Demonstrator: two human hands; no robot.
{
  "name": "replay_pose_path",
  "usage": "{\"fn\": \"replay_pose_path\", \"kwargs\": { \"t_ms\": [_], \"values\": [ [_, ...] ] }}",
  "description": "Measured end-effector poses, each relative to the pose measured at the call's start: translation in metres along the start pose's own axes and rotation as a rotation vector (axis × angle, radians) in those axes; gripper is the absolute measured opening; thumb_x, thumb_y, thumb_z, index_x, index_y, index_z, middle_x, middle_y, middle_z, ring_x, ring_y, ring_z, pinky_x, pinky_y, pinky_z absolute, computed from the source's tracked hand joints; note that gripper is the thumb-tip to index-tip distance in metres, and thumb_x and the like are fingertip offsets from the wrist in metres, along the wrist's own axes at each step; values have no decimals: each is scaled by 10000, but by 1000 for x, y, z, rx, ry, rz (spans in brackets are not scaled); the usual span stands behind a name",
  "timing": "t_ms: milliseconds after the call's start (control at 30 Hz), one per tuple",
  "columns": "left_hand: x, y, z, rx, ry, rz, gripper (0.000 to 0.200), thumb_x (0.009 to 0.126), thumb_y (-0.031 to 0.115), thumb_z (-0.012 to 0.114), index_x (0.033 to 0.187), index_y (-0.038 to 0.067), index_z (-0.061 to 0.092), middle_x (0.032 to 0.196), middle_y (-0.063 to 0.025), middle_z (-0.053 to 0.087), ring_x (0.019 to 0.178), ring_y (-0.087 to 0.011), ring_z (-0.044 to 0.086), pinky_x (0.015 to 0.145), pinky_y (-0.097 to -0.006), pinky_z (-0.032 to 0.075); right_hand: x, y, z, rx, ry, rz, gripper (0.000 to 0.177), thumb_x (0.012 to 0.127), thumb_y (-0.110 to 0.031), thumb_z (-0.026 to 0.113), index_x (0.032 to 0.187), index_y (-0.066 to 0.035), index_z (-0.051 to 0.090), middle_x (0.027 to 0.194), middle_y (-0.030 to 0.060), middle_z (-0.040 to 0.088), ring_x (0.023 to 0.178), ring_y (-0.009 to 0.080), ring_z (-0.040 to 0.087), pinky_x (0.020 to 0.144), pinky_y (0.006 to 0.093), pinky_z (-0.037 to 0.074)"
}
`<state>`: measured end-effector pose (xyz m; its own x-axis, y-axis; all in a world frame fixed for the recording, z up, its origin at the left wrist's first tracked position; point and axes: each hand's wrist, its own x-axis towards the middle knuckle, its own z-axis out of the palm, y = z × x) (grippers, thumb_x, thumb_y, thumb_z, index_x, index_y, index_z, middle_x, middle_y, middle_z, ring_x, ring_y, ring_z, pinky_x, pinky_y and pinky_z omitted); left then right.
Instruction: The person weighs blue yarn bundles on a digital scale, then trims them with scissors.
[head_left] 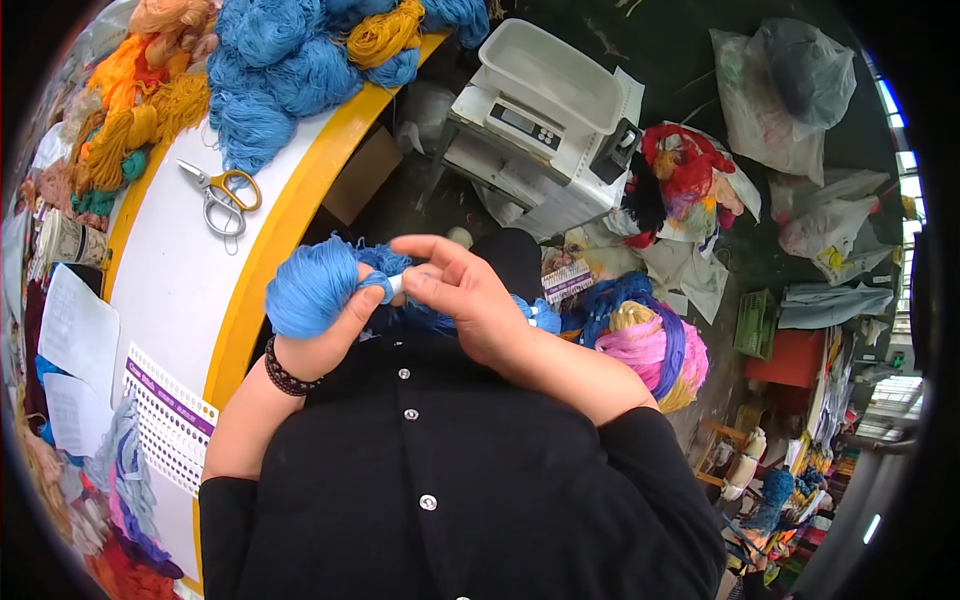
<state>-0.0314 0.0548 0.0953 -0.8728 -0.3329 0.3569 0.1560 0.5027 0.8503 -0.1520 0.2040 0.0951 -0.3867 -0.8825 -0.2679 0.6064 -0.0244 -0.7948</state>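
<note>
A thick hank of blue yarn (312,288) is in my left hand (335,335), its thumb pressed near the neck of the bundle. A narrow white band (396,284) goes around that neck. My right hand (455,295) pinches at the band with thumb and fingertips, while the index finger stretches out above. More blue strands hang below and behind both hands, partly hidden by them. To the left, scissors (222,193) with yellow and grey handles lie on the white table with a yellow edge (160,260).
Blue yarn (280,70) is heaped on the table's far end, beside orange and mustard hanks (130,110). A perforated card (170,415) lies nearer me. Ahead stands a digital scale with a white tray (550,75). Pink and purple yarn (655,345) is at my right, plastic bags (790,90) beyond.
</note>
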Motion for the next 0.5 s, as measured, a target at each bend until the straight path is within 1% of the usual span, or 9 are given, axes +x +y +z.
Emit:
{"fn": "replay_pose_path", "kwargs": {
  "t_ms": [100, 167, 200, 233, 300, 333, 367, 433, 500],
  "values": [
    [0, 0, -2, -317, -3, -359, 154, 870, 178, 658, 861, 25, 643, 677, 0, 567, 615, -78, 517, 580, -235, 424, -4, 2, 2, -989, 165, -610, 503, 775, -131, 707, 1232, -98, 499, 917, 63, 637, 898, 233, 603, 938, 370, 395],
    [-1, -2, -2, -365, -20, -393, 163, 873, 185, 656, 856, 23, 642, 665, 4, 563, 605, -69, 509, 567, -228, 415, 0, 0, -1, -1366, 105, -867, 405, 739, -125, 729, 1114, -112, 576, 916, 40, 640, 891, 230, 605, 976, 457, 358],
    [-2, -3, -1, -413, -36, -428, 173, 875, 192, 655, 851, 22, 641, 652, 8, 559, 594, -61, 501, 554, -221, 407, -3, 0, -1, -1370, 121, -785, 221, 772, -129, 700, 975, -94, 618, 868, 60, 637, 849, 253, 606, 904, 401, 411],
    [-3, -1, 1, -411, -31, -418, 171, 877, 193, 651, 849, 25, 641, 635, 12, 554, 574, -52, 490, 531, -211, 389, -2, -3, -2, -1370, 128, -785, 221, 772, -129, 700, 975, -94, 618, 868, 60, 637, 849, 253, 606, 904, 401, 411],
    [-6, -1, 2, -391, -5, -290, 166, 875, 194, 653, 847, 32, 639, 640, 14, 559, 571, -48, 487, 520, -202, 377, 1, -8, -8, -999, -143, -292, 115, 836, -171, 663, 889, -77, 625, 783, 45, 629, 772, 194, 611, 766, 322, 453],
    [-8, 1, -2, -418, -12, -365, 145, 863, 173, 662, 825, 36, 632, 662, 3, 576, 571, -50, 503, 511, -194, 377, 2, -4, -14, -560, -265, 13, 179, 879, -236, 639, 851, -60, 625, 734, 19, 618, 742, 107, 589, 655, 267, 440],
    [-6, 1, -4, -474, 13, -370, 131, 859, 160, 661, 825, 38, 628, 670, -5, 577, 564, -51, 502, 504, -188, 375, 4, -9, -21, -436, -353, 117, 225, 847, -261, 695, 886, -51, 623, 732, -6, 614, 704, 56, 563, 631, 241, 443],
    [-5, -4, -1, -583, 206, -483, 100, 862, 139, 647, 875, 44, 618, 689, -20, 573, 540, -54, 485, 485, -176, 367, 6, -27, -37, -812, -185, 27, 322, 749, -208, 775, 978, -42, 621, 779, 20, 624, 639, 99, 589, 597, 249, 484],
    [3, -18, -18, -718, 147, -610, 141, 881, 154, 622, 969, 47, 598, 729, -24, 578, 528, -47, 454, 471, -166, 346, 3, -43, -62, -1066, 82, -185, 328, 709, -89, 717, 1025, -56, 636, 860, 53, 626, 655, 134, 607, 625, 283, 508]
  ]
}}
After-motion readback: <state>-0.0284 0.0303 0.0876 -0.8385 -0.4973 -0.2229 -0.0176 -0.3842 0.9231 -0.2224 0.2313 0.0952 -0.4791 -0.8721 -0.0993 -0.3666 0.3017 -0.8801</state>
